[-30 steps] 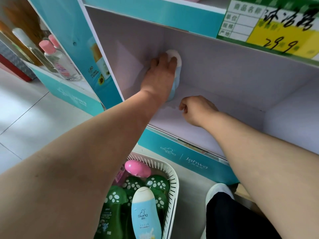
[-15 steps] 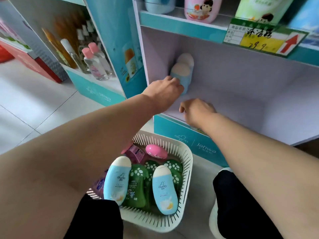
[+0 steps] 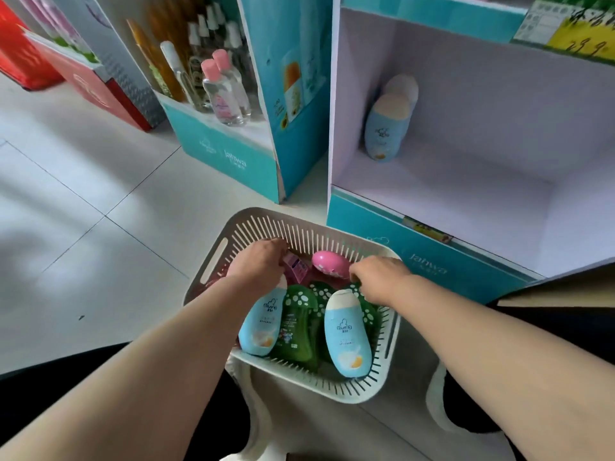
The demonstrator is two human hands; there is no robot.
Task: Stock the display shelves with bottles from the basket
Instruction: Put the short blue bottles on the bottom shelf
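A white slotted basket (image 3: 309,234) stands on the floor in front of me. It holds two light-blue bottles (image 3: 346,337), several green spotted bottles (image 3: 298,324), a pink egg-shaped bottle (image 3: 329,264) and a pink box (image 3: 296,266). My left hand (image 3: 259,266) reaches into the basket's far left and covers the cap of the left blue bottle (image 3: 263,324); its fingertips are hidden. My right hand (image 3: 379,277) hovers curled over the green bottles at the far right, with nothing seen in it. Two light-blue bottles (image 3: 384,128) stand one behind the other at the back left of the white shelf (image 3: 466,194).
A teal display stand (image 3: 233,154) with clear pink-capped bottles (image 3: 223,94) stands to the left of the shelf. Red boxes (image 3: 83,78) sit further left on the tiled floor. A yellow price tag (image 3: 572,31) hangs on the shelf edge above. My knees flank the basket.
My left hand has let go of the blue bottle it set on the shelf. Both hands have come down from the shelf into the basket, and my view has tilted down.
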